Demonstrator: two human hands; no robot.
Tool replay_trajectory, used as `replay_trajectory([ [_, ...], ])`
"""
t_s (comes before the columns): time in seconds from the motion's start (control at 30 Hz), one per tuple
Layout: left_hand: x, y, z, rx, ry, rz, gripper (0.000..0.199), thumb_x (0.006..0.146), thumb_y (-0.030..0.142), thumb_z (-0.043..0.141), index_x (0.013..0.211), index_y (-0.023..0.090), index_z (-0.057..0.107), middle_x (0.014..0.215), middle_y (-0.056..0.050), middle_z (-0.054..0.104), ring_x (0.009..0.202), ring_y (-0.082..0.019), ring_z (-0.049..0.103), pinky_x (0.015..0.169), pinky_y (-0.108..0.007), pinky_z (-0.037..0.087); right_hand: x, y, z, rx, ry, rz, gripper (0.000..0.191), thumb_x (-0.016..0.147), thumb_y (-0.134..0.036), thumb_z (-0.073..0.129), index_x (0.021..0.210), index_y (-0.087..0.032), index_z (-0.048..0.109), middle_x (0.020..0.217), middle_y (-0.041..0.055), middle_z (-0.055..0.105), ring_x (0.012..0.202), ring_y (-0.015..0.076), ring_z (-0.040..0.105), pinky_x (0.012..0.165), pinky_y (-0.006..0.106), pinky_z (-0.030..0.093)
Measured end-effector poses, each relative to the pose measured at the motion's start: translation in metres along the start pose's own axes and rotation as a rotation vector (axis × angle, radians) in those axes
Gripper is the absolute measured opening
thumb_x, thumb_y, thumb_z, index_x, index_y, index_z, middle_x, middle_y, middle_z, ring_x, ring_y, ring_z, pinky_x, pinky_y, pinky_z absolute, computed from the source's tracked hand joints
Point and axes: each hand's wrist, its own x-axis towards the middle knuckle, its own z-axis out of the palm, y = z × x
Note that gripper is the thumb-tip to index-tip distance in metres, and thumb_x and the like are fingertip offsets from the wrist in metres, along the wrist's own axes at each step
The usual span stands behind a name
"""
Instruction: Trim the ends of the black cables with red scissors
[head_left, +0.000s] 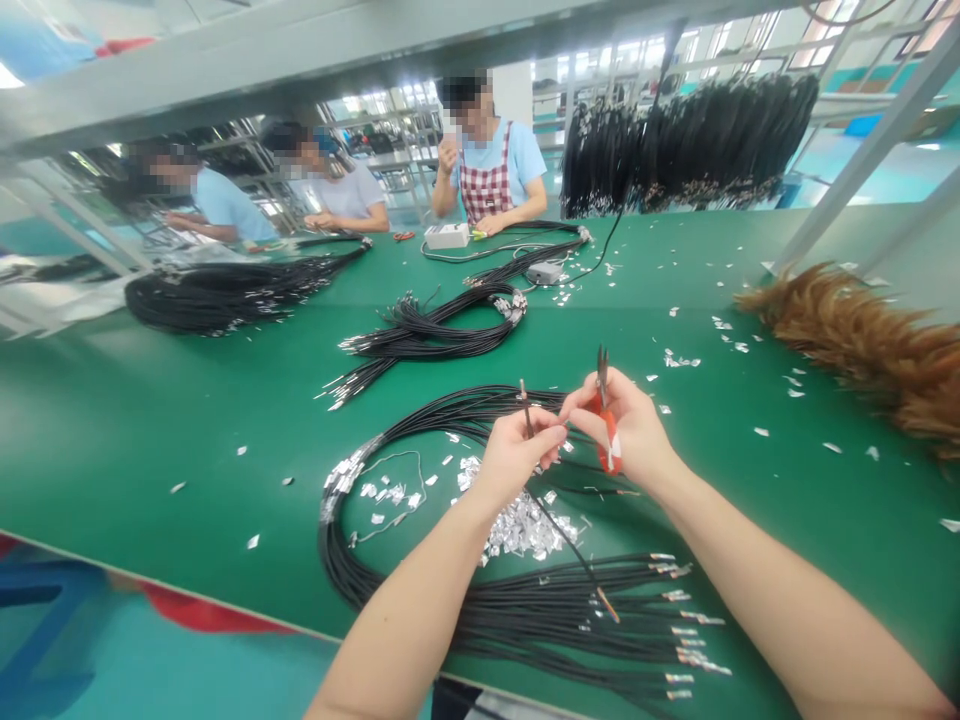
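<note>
Cable (527,415) pinched — left hand (514,455)
Scissors (610,445) gripped in right hand (641,430) — cable could be nicked if blades (602,368) are tipped inward.

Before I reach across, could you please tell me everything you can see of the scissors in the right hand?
The scissors have orange handles, seemingly plastic, with a whitish patch, and dark blades that look like metal. They stand roughly upright in the right hand, blades up and handles down against the palm, above the green table. The fingers partly cover them. Whether the blades are fully closed is too small to tell. Only that hand visibly touches them.
</note>
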Motion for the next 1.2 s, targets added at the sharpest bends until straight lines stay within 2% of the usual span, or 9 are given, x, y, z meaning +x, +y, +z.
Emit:
replay_trajectory([
  [0.1, 0.001, 0.000, -0.003, -0.058, -0.115, -0.063, 0.018, 0.070, 0.029, 0.062, 0.065, 0.012, 0.057, 0.055, 0.000, 0.054, 0.043, -0.005, 0.043, 0.041, -0.019, 0.031, 0.000, -0.001, -0.001, 0.030, -0.099, 0.023, 0.020, 0.072, -0.022, 0.063, 0.076, -0.021, 0.043, 0.069, -0.0024, 0.060, 0.054, 0.0105, 0.055, 0.053, 0.028, 0.048],
  [0.17, 0.001, 0.001, -0.003, -0.079, -0.140, -0.076, 0.019, 0.070, 0.029, 0.062, 0.064, 0.012, 0.057, 0.056, 0.000, 0.054, 0.043, -0.005, 0.043, 0.040, -0.018, 0.031, 0.002, 0.000, -0.002, 0.046, -0.107, 0.046, 0.019, 0.072, -0.022, 0.063, 0.077, -0.021, 0.044, 0.070, -0.0020, 0.060, 0.055, 0.0105, 0.055, 0.054, 0.028, 0.048],
  [0.3, 0.002, 0.002, 0.000, -0.107, 0.007, 0.007, 0.015, 0.069, 0.025, 0.063, 0.067, 0.013, 0.055, 0.053, 0.002, 0.052, 0.044, -0.006, 0.046, 0.044, -0.020, 0.038, 0.002, 0.004, 0.002, -0.044, 0.047, 0.008, 0.022, 0.068, -0.021, 0.066, 0.077, -0.020, 0.046, 0.075, -0.0003, 0.062, 0.069, 0.0125, 0.058, 0.069, 0.031, 0.049],
  [0.43, 0.000, -0.001, 0.005, -0.077, 0.149, 0.065, 0.017, 0.063, 0.025, 0.067, 0.065, 0.014, 0.055, 0.061, 0.002, 0.054, 0.052, -0.009, 0.052, 0.051, -0.023, 0.046, -0.005, 0.009, 0.011, -0.187, 0.104, -0.054, 0.018, 0.070, -0.020, 0.064, 0.079, -0.020, 0.049, 0.073, -0.0011, 0.057, 0.066, 0.0119, 0.055, 0.063, 0.028, 0.047],
  [0.57, -0.002, -0.005, 0.009, -0.023, 0.224, 0.114, 0.018, 0.062, 0.026, 0.068, 0.063, 0.015, 0.054, 0.062, 0.003, 0.052, 0.054, -0.010, 0.053, 0.049, -0.023, 0.048, -0.011, 0.011, 0.015, -0.315, 0.145, -0.087, 0.008, 0.074, -0.019, 0.058, 0.077, -0.020, 0.051, 0.073, 0.0001, 0.056, 0.064, 0.0122, 0.053, 0.060, 0.027, 0.046],
  [0.67, -0.002, -0.006, 0.009, -0.033, 0.237, 0.126, 0.017, 0.062, 0.025, 0.069, 0.063, 0.015, 0.055, 0.063, 0.003, 0.051, 0.054, -0.010, 0.053, 0.049, -0.023, 0.048, -0.012, 0.008, 0.014, -0.303, 0.159, -0.087, 0.007, 0.073, -0.018, 0.058, 0.077, -0.020, 0.052, 0.072, 0.0001, 0.057, 0.065, 0.0127, 0.054, 0.061, 0.027, 0.046],
  [0.97, -0.003, 0.006, 0.007, -0.164, 0.142, 0.064, 0.012, 0.062, 0.020, 0.068, 0.064, 0.013, 0.058, 0.061, 0.002, 0.056, 0.048, -0.008, 0.053, 0.049, -0.022, 0.046, -0.009, 0.005, 0.009, -0.274, 0.128, -0.091, 0.006, 0.074, -0.019, 0.058, 0.077, -0.019, 0.053, 0.073, 0.0007, 0.059, 0.065, 0.0130, 0.056, 0.062, 0.028, 0.047],
  [1.07, -0.001, 0.010, 0.002, -0.213, 0.178, 0.062, 0.014, 0.060, 0.020, 0.069, 0.063, 0.013, 0.057, 0.058, 0.003, 0.054, 0.047, -0.008, 0.052, 0.046, -0.021, 0.044, -0.005, 0.005, 0.002, -0.404, 0.091, -0.106, 0.007, 0.075, -0.023, 0.057, 0.076, -0.020, 0.051, 0.069, -0.0003, 0.057, 0.061, 0.0118, 0.053, 0.059, 0.026, 0.045],
  [1.2, 0.001, 0.016, -0.006, -0.288, 0.206, 0.028, 0.015, 0.061, 0.021, 0.069, 0.064, 0.013, 0.056, 0.054, 0.003, 0.054, 0.045, -0.007, 0.050, 0.043, -0.020, 0.042, -0.001, 0.005, -0.011, -0.798, -0.060, -0.130, 0.014, 0.072, -0.031, 0.060, 0.074, -0.020, 0.052, 0.056, -0.0043, 0.048, 0.050, 0.0096, 0.043, 0.050, 0.022, 0.036],
])
